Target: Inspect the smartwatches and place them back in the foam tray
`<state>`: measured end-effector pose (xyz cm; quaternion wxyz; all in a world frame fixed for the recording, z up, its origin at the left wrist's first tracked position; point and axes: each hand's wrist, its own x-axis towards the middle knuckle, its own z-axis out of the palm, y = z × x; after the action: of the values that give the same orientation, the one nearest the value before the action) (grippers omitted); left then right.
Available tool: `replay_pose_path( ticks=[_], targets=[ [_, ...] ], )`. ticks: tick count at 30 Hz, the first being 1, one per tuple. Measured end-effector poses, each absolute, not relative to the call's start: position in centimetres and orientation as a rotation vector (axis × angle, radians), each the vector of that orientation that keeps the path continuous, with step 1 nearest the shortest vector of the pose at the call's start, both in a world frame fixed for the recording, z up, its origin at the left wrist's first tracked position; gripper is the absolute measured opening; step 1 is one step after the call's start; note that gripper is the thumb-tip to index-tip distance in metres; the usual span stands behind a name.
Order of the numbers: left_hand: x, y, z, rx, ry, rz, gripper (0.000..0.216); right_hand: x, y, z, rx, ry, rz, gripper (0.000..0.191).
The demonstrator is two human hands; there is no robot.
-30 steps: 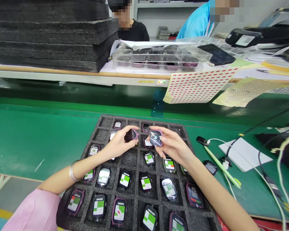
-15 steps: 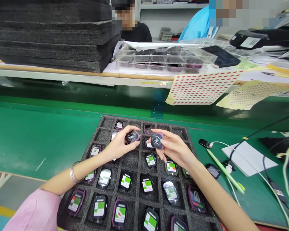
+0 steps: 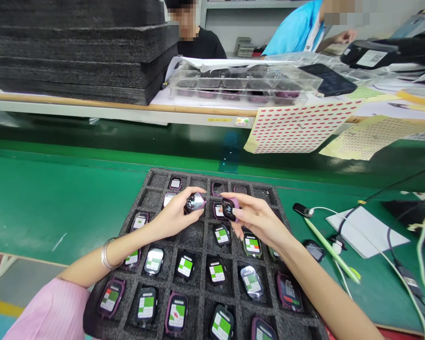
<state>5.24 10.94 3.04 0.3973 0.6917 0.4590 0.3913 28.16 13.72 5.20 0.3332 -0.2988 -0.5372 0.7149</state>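
Note:
A black foam tray (image 3: 198, 236) with square pockets lies on the green belt in front of me and holds several small purple-rimmed watch bodies with lit green screens. My left hand (image 3: 173, 215) pinches one watch body (image 3: 194, 202) above the tray's upper middle. Just to its right, my right hand (image 3: 258, 219) grips a second watch body (image 3: 229, 208), turned on edge. Both pieces are held close together over an empty pocket. A silver bangle sits on my left wrist.
A green pen (image 3: 327, 250), a white paper (image 3: 366, 231), cables and a small black device (image 3: 313, 250) lie right of the tray. Behind the belt a shelf carries a stack of dark foam sheets (image 3: 74, 47), clear plastic trays (image 3: 241, 82) and sticker sheets (image 3: 297, 127). Two people sit beyond.
Both hands stayed over the tray while turning their watch bodies: the left one now shows its shiny face, the right one has rotated onto its edge. The view shifted slightly.

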Motion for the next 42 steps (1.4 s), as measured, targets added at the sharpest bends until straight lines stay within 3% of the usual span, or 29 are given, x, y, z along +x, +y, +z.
replay_pose_path(
  ticks=[42],
  targets=[
    [4.89, 10.64, 3.34, 1.781, 1.122, 1.036, 0.04, 28.33, 13.56, 5.43, -0.825, -1.531, 1.831, 0.038]
  ],
)
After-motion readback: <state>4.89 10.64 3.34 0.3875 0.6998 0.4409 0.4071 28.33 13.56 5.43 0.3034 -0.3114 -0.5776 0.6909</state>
